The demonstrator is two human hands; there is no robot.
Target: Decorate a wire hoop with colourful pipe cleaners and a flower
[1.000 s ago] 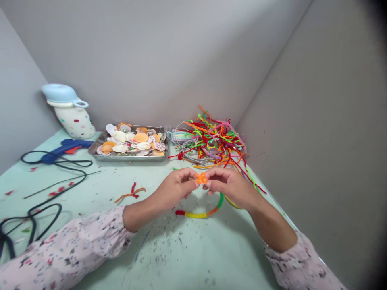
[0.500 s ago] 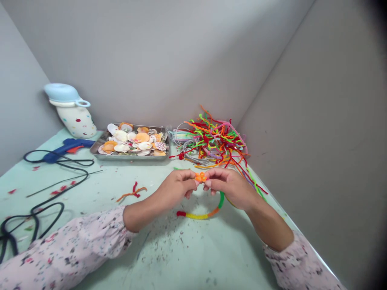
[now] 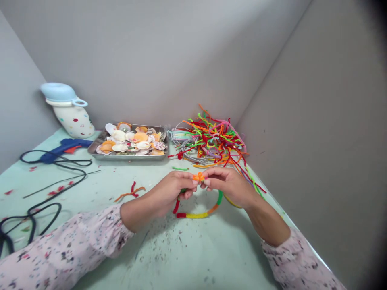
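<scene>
Between my two hands is a small orange pipe-cleaner flower (image 3: 198,177), its looped petals showing. My left hand (image 3: 177,187) pinches it from the left with thumb and fingertips. From the right, my right hand (image 3: 228,183) grips it the same way. Below them, a curved ring wrapped in coloured pipe cleaner (image 3: 198,216), with red, yellow, orange and green sections, lies on the table; my hands hide part of it. A twisted orange and red pipe-cleaner piece (image 3: 133,192) rests left of my left wrist.
A metal tray (image 3: 128,157) of seashells stands at the back. Right of it is a heap of colourful pipe cleaners (image 3: 217,137). On the left are a blue glue gun (image 3: 65,149), its black cord (image 3: 57,193) and a white bottle (image 3: 72,121) with a blue lid.
My left hand has shifted slightly left and down, uncovering the ring's other red end and a short green piece behind it. Both hands still hold the flower.
</scene>
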